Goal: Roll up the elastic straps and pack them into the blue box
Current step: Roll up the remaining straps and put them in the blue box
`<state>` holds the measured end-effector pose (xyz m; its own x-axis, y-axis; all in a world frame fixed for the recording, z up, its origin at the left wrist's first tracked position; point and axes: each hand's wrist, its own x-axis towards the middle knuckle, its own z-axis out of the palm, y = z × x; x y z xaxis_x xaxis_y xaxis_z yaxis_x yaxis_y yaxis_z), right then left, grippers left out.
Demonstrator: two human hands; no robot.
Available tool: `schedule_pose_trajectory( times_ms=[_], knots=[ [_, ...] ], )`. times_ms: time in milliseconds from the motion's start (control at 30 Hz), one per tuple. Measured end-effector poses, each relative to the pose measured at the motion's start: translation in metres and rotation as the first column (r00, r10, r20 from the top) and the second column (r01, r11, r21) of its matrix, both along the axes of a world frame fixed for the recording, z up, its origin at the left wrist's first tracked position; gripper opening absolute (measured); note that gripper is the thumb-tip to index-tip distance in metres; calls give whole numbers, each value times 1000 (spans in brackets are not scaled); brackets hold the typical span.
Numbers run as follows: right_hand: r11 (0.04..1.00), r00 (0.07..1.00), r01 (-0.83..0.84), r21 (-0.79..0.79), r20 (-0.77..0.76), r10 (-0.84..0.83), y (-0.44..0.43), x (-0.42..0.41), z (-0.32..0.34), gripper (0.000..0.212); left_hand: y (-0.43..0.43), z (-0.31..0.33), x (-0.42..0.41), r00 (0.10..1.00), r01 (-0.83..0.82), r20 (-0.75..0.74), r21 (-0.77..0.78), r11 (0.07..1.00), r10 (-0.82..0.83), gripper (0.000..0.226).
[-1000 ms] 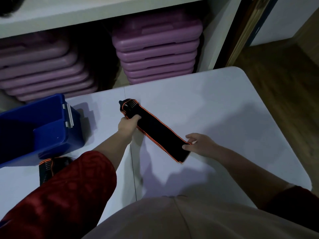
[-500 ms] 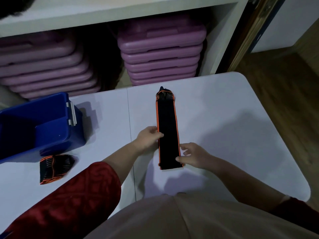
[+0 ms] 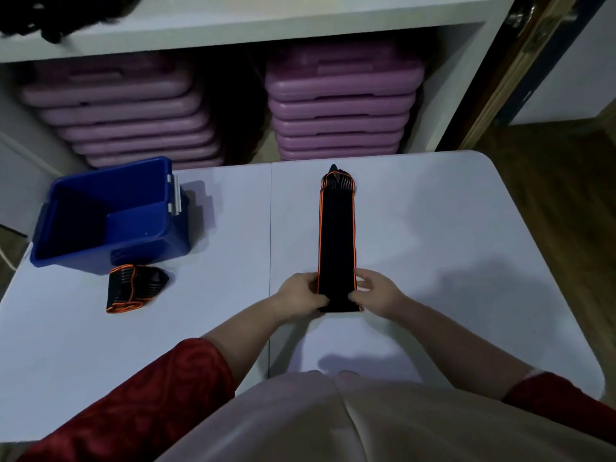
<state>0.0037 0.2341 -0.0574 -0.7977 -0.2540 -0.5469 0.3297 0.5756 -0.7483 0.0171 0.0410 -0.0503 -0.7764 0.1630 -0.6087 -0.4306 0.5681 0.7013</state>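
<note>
The white folding table (image 3: 433, 228) fills the middle of the frame, with stacks of purple plastic cases (image 3: 340, 111) on a shelf along the top. At middle left stands the open blue plastic box (image 3: 106, 215); what shows of its inside looks empty, though its near floor is hidden by the wall. Laid flat and straight up the centre of the table is a long black elastic strap with orange edging (image 3: 336, 235), its far end puckered toward the shelf. Just below the box, on the table, lies a second black-and-orange strap (image 3: 133, 288), loosely bunched and not in the box.

The left hand (image 3: 300, 295) and right hand (image 3: 375, 291) each pinch a corner of the long strap's near end, fingers closed on the fabric. Rolling looks about to begin: the next move calls for turning that near edge over tightly and evenly, keeping the sides aligned.
</note>
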Motion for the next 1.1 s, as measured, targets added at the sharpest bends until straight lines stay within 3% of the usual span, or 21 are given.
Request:
schedule_pose_trajectory(
  times_ms=[133, 267, 533, 767, 833, 967, 1033, 1100],
  knots=[
    [999, 1000, 12, 38, 22, -13, 5, -1, -2, 46, 0, -5, 3, 1000, -18, -5, -24, 1000, 18, 37],
    [986, 1000, 21, 164, -7, -20, 15, -24, 0, 64, -3, -5, -14, 996, -65, -61, -129, 989, 58, 24],
    [981, 998, -6, 193, -60, 18, 17, -92, -1, 67, -4, 8, -92, 985, -151, -107, -165, 975, 135, 15],
    [988, 996, 75, 137, -58, -68, -2, -149, -11, 76, -3, -6, -154, 977, -213, -59, -128, 969, 207, 21],
    [991, 992, 118, 67, -56, -114, -12, -157, -13, 65, 0, -10, -165, 969, -248, -27, -65, 967, 246, 31],
    [981, 985, 166, -105, -29, -170, -22, -158, -17, 44, 8, -15, -170, 966, -256, 42, 54, 965, 254, 30],
    [976, 982, 185, -114, -10, -187, -19, -155, -17, 51, 8, -15, -166, 961, -276, 15, 32, 961, 275, 21],
    [979, 981, 194, -56, 5, -194, -12, -152, -18, 72, 9, -11, -159, 961, -273, -47, -42, 961, 271, 13]
  ],
)
